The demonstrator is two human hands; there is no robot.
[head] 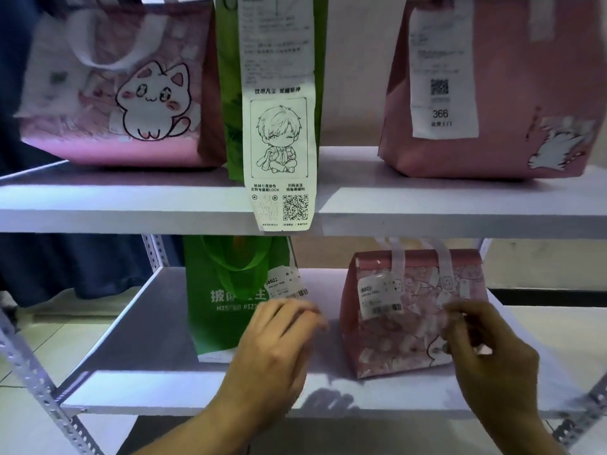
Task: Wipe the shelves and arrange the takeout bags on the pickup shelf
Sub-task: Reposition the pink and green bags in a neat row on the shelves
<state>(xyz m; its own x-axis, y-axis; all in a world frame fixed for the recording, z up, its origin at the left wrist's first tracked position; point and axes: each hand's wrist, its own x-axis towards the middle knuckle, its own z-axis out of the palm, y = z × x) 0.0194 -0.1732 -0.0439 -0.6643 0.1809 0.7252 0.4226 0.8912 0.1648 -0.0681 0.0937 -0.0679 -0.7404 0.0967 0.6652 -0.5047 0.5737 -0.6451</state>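
**Both hands at the lower shelf, bags lined up on two levels**

Two forearms come up from the bottom edge of the frame, and both hands are working the lower shelf (138,326). Left hand (276,339), lower centre, fingers loosely curled and spread, lies against the bottom right corner of the green pizza bag (216,307); whether it actually grips the bag, I cannot tell. Right hand (486,349), lower right, fingers bent in a pinch at the right edge of the small pink patterned bag (404,316), seemingly nipping its side, though the grip itself is blurred.

Both bags stand upright on the white board, near each other with a bare gap between them. Each carries a white barcode label, and the pink one's pale handles stand up above its folded top.

Up on the upper shelf (98,198), three more: a pink cat bag (115,93) at upper left, a tall green bag (230,93) in the middle with a long receipt (279,126) hanging over the shelf's front edge, and a plain pink bag (525,93) at upper right bearing a slip (441,70) numbered 366. Perforated metal uprights (39,382) frame the unit at lower left.
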